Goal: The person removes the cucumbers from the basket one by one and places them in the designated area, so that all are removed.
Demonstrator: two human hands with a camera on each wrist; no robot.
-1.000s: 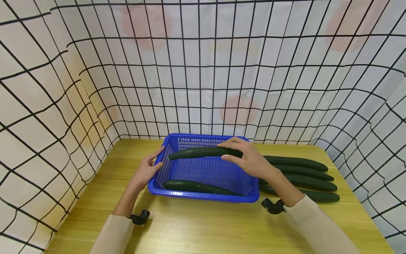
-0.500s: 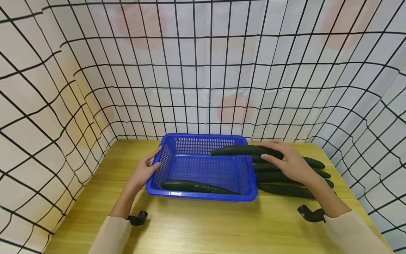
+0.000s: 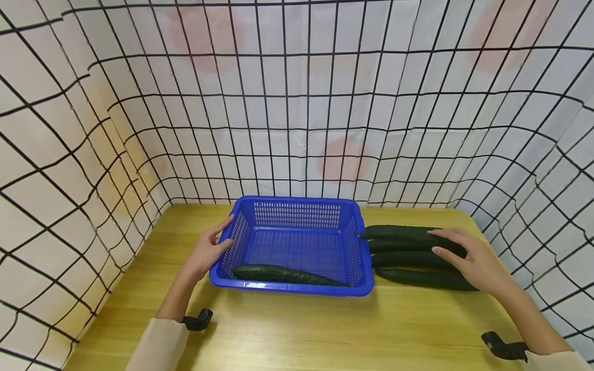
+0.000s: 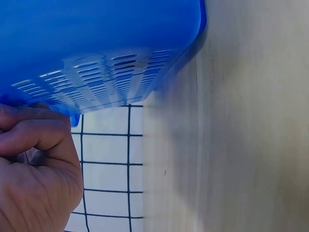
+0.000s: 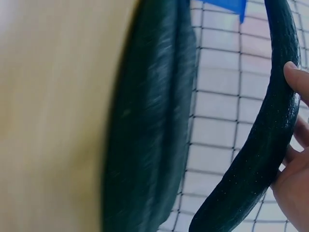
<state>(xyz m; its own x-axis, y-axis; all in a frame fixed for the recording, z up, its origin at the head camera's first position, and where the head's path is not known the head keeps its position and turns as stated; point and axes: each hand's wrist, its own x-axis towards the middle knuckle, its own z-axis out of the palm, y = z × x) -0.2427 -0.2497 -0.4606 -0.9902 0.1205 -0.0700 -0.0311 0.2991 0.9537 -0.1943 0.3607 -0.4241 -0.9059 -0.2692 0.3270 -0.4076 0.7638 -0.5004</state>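
Note:
My right hand (image 3: pixel 478 263) grips a long dark-green cucumber (image 3: pixel 399 233) near its right end, thumb on the near side. In the right wrist view this curved cucumber (image 5: pixel 263 140) is apart from the cucumbers lying below. Several more cucumbers (image 3: pixel 413 260) lie side by side on the table, partly hidden by the hand and the held one. My left hand (image 3: pixel 204 252) pinches the left rim of a blue plastic basket (image 3: pixel 290 289); the left wrist view has its curled fingers (image 4: pixel 38 133) at the rim. One cucumber (image 3: pixel 283 274) lies along the basket's near side.
The wooden table (image 3: pixel 297 335) runs up to a white sheet with a black wire-like grid (image 3: pixel 297 113) at the back and both sides. The basket's right wall stands close to the left ends of the cucumbers. A black wrist camera (image 3: pixel 503 346) juts from the right forearm.
My right hand has carried the cucumber rightward out from over the basket and down above the row of cucumbers. My left hand has stayed on the rim; the basket has shifted slightly.

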